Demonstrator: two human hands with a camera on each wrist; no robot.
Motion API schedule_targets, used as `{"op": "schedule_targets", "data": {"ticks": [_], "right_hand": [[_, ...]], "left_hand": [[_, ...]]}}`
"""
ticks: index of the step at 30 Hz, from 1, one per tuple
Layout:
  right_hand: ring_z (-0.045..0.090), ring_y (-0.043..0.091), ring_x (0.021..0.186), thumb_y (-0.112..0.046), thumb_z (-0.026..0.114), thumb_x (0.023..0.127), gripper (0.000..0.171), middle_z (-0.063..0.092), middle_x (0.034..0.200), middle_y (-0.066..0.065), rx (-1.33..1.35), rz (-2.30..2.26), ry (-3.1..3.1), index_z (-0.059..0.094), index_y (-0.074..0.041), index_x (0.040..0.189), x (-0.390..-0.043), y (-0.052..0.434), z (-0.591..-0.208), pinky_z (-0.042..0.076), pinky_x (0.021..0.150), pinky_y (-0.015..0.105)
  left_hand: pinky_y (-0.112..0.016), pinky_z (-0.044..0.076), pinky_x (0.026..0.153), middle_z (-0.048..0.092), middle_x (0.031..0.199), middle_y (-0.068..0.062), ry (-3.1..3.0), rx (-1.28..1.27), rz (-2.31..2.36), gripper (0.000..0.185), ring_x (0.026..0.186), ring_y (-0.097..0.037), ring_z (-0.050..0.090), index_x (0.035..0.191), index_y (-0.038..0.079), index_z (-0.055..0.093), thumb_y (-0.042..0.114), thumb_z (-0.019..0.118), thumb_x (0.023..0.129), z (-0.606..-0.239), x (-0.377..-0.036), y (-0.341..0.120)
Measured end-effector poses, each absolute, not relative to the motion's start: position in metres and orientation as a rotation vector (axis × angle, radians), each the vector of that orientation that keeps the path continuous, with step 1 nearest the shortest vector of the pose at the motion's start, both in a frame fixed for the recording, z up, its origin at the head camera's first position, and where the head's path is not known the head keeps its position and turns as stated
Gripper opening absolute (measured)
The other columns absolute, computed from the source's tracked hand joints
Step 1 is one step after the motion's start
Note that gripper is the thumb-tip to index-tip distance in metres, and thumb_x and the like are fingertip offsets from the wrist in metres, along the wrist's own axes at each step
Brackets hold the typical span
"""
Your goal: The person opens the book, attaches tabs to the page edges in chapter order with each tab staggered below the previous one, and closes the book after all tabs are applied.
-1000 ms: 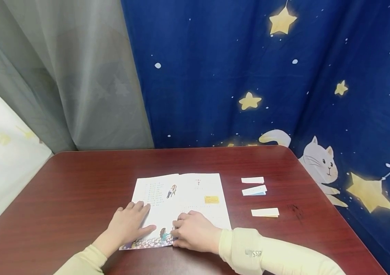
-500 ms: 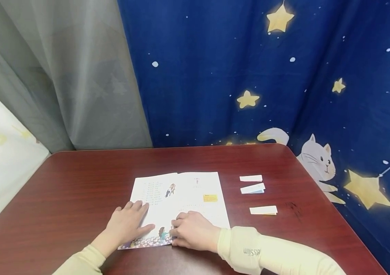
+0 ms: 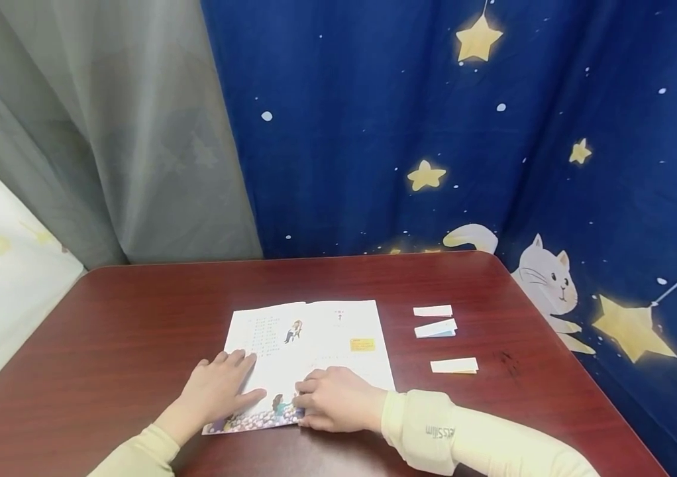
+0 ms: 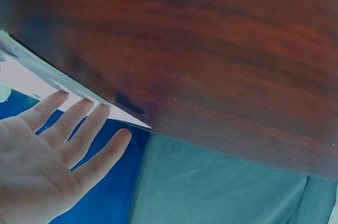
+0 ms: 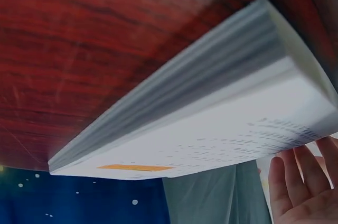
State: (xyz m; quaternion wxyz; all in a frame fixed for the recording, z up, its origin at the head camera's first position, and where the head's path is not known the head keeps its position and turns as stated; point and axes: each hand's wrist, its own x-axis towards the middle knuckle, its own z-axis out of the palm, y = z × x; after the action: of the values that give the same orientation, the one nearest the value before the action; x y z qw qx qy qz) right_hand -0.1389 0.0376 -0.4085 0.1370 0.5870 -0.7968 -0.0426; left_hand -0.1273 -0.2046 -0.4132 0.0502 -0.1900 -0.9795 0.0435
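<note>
Both flat hands, left hand (image 3: 216, 392) and right hand (image 3: 338, 399), press the book (image 3: 309, 338); paper slips (image 3: 436, 328) lie nearby.

Left hand (image 3: 219, 391): laid flat, fingers spread and straight. Right hand (image 3: 338, 399): laid palm down, fingers loosely bent. Both forearms are sleeved.

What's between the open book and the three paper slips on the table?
Only bare table, in the head view: a strip of red wood separates the book from the slips.

Dark red wooden table (image 3: 136, 318) carried open book (image 3: 320, 331) near front edge; three paper slips (image 3: 434, 328) lay right of it, apart from book.
</note>
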Motion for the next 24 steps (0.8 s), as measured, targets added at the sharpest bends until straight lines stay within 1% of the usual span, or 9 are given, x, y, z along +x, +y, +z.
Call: {"op": "schedule_targets", "data": {"ticks": [6,11,17,20,24], "right_hand": [[0.050,0.007,0.102,-0.041,0.050,0.086,0.032,0.056,0.113,-0.006,1.728,-0.104,-2.320,0.061,-0.023,0.109,-0.140,0.044,-0.405,0.043,0.076,0.023],[0.052,0.008,0.099,-0.039,0.051,0.085,0.031,0.058,0.109,-0.004,1.689,-0.060,-2.326,0.063,-0.021,0.108,-0.146,0.056,-0.399,0.044,0.077,0.023],[0.054,0.010,0.096,-0.037,0.053,0.085,0.029,0.061,0.103,-0.003,1.609,0.024,-2.378,0.065,-0.018,0.103,-0.156,0.074,-0.389,0.043,0.079,0.025],[0.054,0.010,0.095,-0.037,0.053,0.085,0.029,0.061,0.102,-0.003,1.555,0.051,-2.434,0.065,-0.018,0.103,-0.160,0.086,-0.383,0.043,0.078,0.027],[0.055,0.011,0.090,-0.036,0.056,0.083,0.029,0.062,0.098,-0.003,1.468,0.113,-2.496,0.066,-0.016,0.102,-0.166,0.105,-0.376,0.045,0.073,0.028]], "left_hand": [[-0.046,0.042,0.065,0.055,0.110,-0.011,-2.994,-0.580,0.128,0.069,0.094,-0.030,0.053,0.115,0.008,0.056,0.063,0.048,0.075,-0.408,-0.130,-0.205],[-0.044,0.042,0.062,0.058,0.104,-0.009,-2.934,-0.606,0.137,0.063,0.090,-0.029,0.055,0.112,0.009,0.059,0.060,0.051,0.075,-0.396,-0.132,-0.204],[-0.041,0.042,0.058,0.060,0.097,-0.008,-2.820,-0.660,0.134,0.054,0.082,-0.026,0.058,0.107,0.009,0.061,0.052,0.057,0.075,-0.378,-0.136,-0.198],[-0.040,0.042,0.058,0.060,0.097,-0.009,-2.796,-0.682,0.127,0.052,0.081,-0.026,0.058,0.107,0.009,0.061,0.050,0.057,0.075,-0.371,-0.139,-0.192],[-0.039,0.043,0.057,0.060,0.096,-0.008,-2.766,-0.712,0.128,0.051,0.081,-0.026,0.057,0.108,0.009,0.060,0.048,0.058,0.076,-0.364,-0.145,-0.184]]}}
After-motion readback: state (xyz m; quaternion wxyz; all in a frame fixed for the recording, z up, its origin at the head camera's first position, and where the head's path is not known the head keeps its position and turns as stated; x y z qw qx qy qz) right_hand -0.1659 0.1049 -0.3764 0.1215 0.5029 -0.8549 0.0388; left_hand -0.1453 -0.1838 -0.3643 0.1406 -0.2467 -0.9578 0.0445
